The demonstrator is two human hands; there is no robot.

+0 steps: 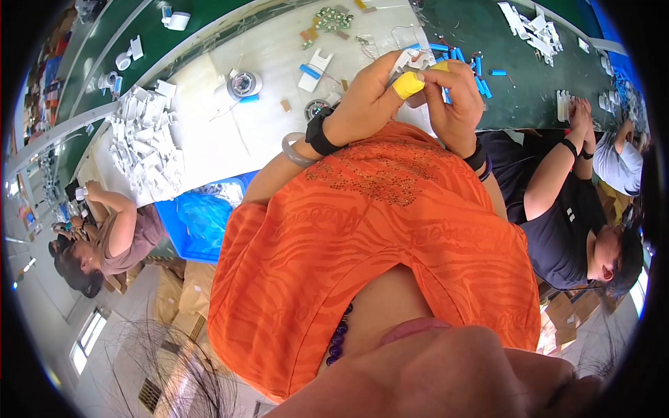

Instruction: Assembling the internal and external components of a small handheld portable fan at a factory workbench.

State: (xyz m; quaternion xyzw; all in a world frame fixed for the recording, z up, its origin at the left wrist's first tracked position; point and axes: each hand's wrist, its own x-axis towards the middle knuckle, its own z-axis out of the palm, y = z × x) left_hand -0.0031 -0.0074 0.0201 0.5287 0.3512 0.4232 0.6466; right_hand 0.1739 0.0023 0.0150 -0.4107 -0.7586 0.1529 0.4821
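Close in front of my body, both hands meet over the table around a small white plastic part (410,61). My left hand (367,96) is closed on it, with yellow wrapping on the thumb. My right hand (456,104) pinches at the same part from the other side, and yellow also shows by its index finger. What lies between the fingertips is partly hidden. Left of my hands are a white housing with a blue battery (316,71) and a round unit (317,109). Several loose blue batteries (481,66) with wires lie beyond my right hand.
A heap of white plastic parts (145,143) covers the left table end, above a blue bin (182,244). Another round unit (242,85) and green circuit boards (333,19) lie farther off. Co-workers sit at left (118,233) and right (561,223). More white parts (533,31) lie far right.
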